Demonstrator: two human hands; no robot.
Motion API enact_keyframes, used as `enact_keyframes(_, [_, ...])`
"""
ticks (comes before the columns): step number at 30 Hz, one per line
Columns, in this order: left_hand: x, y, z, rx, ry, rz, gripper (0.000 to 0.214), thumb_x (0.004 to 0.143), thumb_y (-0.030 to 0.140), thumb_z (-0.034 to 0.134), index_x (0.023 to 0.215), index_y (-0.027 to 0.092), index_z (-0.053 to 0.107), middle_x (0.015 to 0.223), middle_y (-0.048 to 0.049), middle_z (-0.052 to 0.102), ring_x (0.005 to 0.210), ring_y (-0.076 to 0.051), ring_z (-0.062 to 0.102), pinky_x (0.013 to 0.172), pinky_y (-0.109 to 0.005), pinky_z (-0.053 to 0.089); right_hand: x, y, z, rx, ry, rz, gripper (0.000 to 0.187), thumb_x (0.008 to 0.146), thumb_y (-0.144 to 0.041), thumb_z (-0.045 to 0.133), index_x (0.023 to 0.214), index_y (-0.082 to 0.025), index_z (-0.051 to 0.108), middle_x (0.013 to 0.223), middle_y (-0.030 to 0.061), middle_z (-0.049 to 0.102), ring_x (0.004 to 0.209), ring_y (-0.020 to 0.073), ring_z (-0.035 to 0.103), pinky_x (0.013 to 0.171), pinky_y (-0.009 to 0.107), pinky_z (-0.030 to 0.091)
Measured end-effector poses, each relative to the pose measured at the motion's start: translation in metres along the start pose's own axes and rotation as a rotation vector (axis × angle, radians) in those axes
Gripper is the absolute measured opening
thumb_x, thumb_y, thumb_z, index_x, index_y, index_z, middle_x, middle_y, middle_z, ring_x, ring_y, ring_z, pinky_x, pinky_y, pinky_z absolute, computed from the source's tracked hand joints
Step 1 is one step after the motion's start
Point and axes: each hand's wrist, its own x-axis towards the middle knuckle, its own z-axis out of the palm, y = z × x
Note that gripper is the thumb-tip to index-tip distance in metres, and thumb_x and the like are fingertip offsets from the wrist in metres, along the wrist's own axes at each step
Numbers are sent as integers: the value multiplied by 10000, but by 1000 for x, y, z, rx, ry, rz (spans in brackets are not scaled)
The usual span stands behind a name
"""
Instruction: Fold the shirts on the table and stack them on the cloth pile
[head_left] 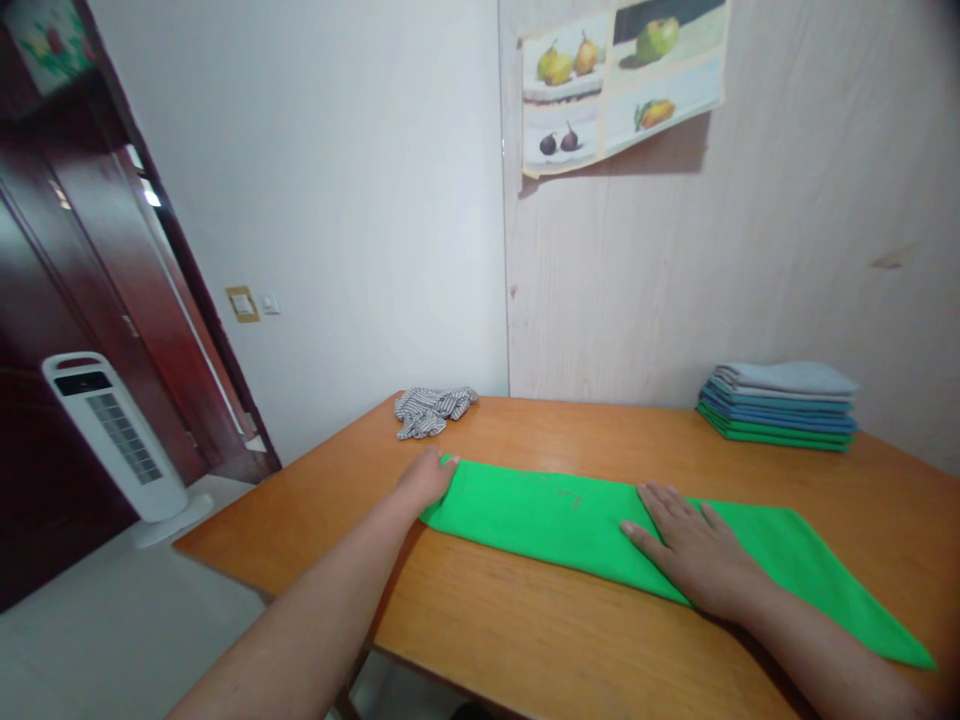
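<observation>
A long green cloth, folded into a strip, lies across the wooden table. My left hand is at the cloth's far left end with its fingers curled round the edge, gripping it. My right hand lies flat on the middle of the strip, fingers stretched out and spread, pressing it down. The strip's right end runs toward the table's near right corner.
A crumpled striped grey cloth lies at the table's back left. A stack of folded blue and green cloths sits at the back right by the wall. A white tower fan stands on the floor at left, beside a dark door.
</observation>
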Motion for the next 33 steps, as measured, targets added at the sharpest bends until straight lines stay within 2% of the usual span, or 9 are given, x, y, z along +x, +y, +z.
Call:
enact_keyframes(5, [-6,-4,1,64,10,18,230,918,438,542,967,213,540,1039,-115,696,986,-276,647,744,-304,421,-2,-1,-1,0,3,-2,899,901,-751,177,1562,-151,283,1614,72,262,1497,309,193,1209,573,151])
enact_keyframes(9, [-4,-4,-1,35,4,5,241,893,455,564,921,215,544,988,-101,692,974,-274,639,721,-296,416,-3,-3,-3,-10,-3,7,892,903,-747,173,1564,-156,275,1614,65,259,1497,299,195,1210,565,152])
enact_keyframes(13, [2,-3,-6,-83,-35,-41,225,855,407,586,763,213,519,748,-38,642,798,-231,634,589,-266,384,-2,-4,-4,-1,4,11,892,901,-756,178,1562,-167,285,1612,61,261,1494,302,207,1207,570,159])
enact_keyframes(17, [2,-2,-13,-266,-155,-96,219,797,271,587,630,213,457,513,31,491,507,-158,535,458,-245,317,-1,-3,-3,-3,-4,6,895,901,-755,175,1566,-164,270,1614,67,250,1493,305,212,1203,576,162])
enact_keyframes(19, [1,-1,-18,-357,-222,-112,228,780,243,588,601,207,450,481,38,480,438,-133,491,432,-236,322,0,-3,-3,-9,-14,10,894,903,-750,170,1566,-158,270,1616,67,245,1494,305,205,1205,573,157])
enact_keyframes(22, [0,5,-29,-472,-267,-117,179,764,228,602,640,199,477,520,24,552,443,-124,516,436,-225,382,0,-4,-4,0,-13,12,892,903,-745,175,1564,-156,281,1615,69,252,1495,310,199,1207,571,156])
enact_keyframes(26, [-3,21,-44,-568,-258,-80,127,751,221,632,801,197,518,631,11,636,536,-142,606,488,-226,458,0,-5,-5,14,-9,12,900,900,-757,179,1560,-156,291,1611,71,268,1494,308,205,1207,571,154])
enact_keyframes(30, [-9,49,-53,-568,-225,4,262,742,188,636,969,205,506,714,27,651,606,-152,641,513,-222,461,0,-6,-6,17,-14,14,904,900,-763,177,1564,-158,279,1615,77,258,1495,308,200,1207,572,150])
enact_keyframes(33, [-16,74,-51,-508,-186,88,328,733,167,638,1025,212,494,717,44,618,606,-141,616,503,-208,419,0,-7,-7,29,-18,17,916,898,-772,166,1565,-154,273,1616,80,255,1496,309,199,1208,573,143])
